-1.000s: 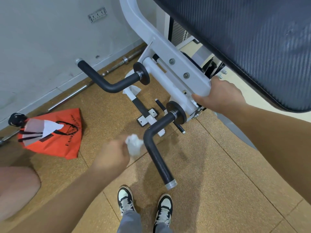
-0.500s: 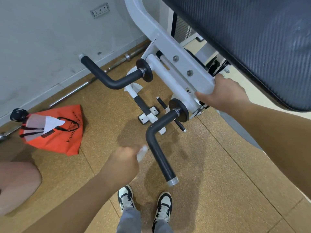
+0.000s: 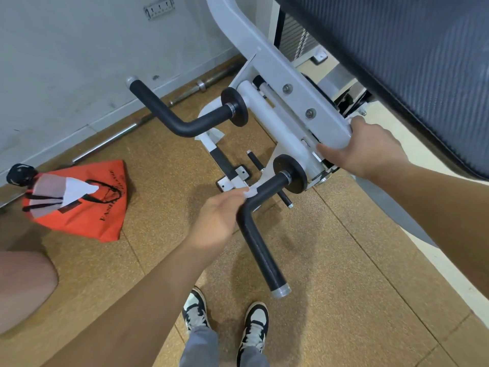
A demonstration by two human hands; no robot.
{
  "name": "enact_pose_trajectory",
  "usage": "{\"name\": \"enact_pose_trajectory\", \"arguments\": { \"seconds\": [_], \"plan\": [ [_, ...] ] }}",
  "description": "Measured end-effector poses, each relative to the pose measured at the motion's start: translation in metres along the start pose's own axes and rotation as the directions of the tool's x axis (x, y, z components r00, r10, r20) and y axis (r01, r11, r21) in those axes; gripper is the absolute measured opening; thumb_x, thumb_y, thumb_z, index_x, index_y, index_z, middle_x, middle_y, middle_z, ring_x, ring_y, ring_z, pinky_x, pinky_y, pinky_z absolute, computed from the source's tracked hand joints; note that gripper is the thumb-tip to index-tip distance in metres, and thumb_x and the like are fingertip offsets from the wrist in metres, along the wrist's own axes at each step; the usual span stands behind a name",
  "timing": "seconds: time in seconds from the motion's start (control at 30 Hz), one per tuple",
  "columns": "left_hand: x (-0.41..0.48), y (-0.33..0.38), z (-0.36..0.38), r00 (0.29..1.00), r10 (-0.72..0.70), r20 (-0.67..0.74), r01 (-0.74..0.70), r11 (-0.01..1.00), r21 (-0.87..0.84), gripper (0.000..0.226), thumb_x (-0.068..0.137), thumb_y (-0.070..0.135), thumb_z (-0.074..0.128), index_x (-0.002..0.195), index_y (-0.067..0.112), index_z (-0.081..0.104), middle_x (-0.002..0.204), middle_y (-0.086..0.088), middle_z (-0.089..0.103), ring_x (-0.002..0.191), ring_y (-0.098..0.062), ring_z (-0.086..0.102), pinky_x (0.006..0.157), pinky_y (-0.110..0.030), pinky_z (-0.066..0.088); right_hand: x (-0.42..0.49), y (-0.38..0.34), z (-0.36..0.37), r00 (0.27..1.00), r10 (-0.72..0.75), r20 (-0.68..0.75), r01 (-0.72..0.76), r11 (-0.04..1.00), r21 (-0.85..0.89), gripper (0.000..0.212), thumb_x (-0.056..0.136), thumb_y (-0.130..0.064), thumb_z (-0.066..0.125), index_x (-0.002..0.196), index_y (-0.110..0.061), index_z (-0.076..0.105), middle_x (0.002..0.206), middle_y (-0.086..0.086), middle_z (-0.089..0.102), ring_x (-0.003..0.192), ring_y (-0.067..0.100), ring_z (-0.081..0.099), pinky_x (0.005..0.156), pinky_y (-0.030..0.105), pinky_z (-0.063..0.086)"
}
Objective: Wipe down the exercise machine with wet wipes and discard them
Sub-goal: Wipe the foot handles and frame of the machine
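Observation:
The exercise machine has a white frame arm [image 3: 277, 75] and two bent black handles. The near handle [image 3: 260, 245] points toward my feet. My left hand [image 3: 217, 221] presses a crumpled white wet wipe [image 3: 250, 191] against that handle at its bend. My right hand [image 3: 367, 147] grips the rounded end of the white frame arm. The far handle [image 3: 169, 112] sticks out to the left, untouched. A large black pad [image 3: 397, 62] hangs over the top right.
An orange bag [image 3: 87, 213] with wipes packets on it lies on the cork floor at the left. A barbell [image 3: 119, 136] runs along the grey wall. The machine's white foot [image 3: 232, 178] sits under the handles. My shoes [image 3: 225, 319] stand below.
My left hand moved up and right with the wipe, from beside the near handle's shaft to its bend, where the wipe now touches it. My right hand kept its grip on the frame.

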State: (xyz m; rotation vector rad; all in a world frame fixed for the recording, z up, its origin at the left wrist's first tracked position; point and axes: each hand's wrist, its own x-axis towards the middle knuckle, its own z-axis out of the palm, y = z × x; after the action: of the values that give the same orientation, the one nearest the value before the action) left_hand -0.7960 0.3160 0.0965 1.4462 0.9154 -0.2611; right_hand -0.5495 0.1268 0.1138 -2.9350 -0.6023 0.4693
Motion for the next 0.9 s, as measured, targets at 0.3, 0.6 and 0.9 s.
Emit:
{"name": "enact_pose_trajectory", "arguments": {
  "seconds": [0.3, 0.6, 0.9],
  "plan": [
    [0.010, -0.006, 0.006, 1.000, 0.008, 0.000, -0.008, 0.995, -0.098, 0.027, 0.093, 0.041, 0.072, 0.119, 0.039, 0.075, 0.116, 0.028, 0.071, 0.117, 0.009, 0.060, 0.109, -0.025, 0.042, 0.002, 0.000, 0.004, 1.000, -0.006, -0.015, 0.006, 0.999, -0.034, 0.072, 0.084, -0.080, 0.057, 0.109, -0.013, 0.047, 0.081, 0.004, 0.055, 0.077, 0.032, 0.055, 0.066, 0.039, 0.046],
    [0.004, 0.001, 0.038, 0.921, -0.303, -0.246, 0.112, 0.809, -0.577, 0.007, 0.087, 0.020, 0.081, 0.091, 0.025, 0.083, 0.096, 0.006, 0.080, 0.102, -0.015, 0.072, 0.102, -0.037, 0.053, 0.002, -0.002, 0.003, 1.000, 0.014, -0.004, -0.014, 0.999, -0.041, 0.067, 0.085, -0.077, 0.059, 0.107, -0.016, 0.043, 0.079, 0.001, 0.050, 0.083, 0.033, 0.054, 0.069, 0.040, 0.044],
    [0.000, -0.015, 0.004, 0.828, -0.535, -0.168, 0.342, 0.720, -0.604, 0.011, 0.094, 0.004, 0.066, 0.095, 0.015, 0.065, 0.111, -0.012, 0.072, 0.098, -0.029, 0.071, 0.099, -0.048, 0.055, 0.001, -0.005, 0.001, 1.000, 0.029, 0.009, -0.029, 0.999, -0.027, 0.065, 0.085, -0.075, 0.060, 0.110, -0.017, 0.044, 0.080, 0.000, 0.050, 0.085, 0.033, 0.054, 0.070, 0.040, 0.044]
  ]
}}
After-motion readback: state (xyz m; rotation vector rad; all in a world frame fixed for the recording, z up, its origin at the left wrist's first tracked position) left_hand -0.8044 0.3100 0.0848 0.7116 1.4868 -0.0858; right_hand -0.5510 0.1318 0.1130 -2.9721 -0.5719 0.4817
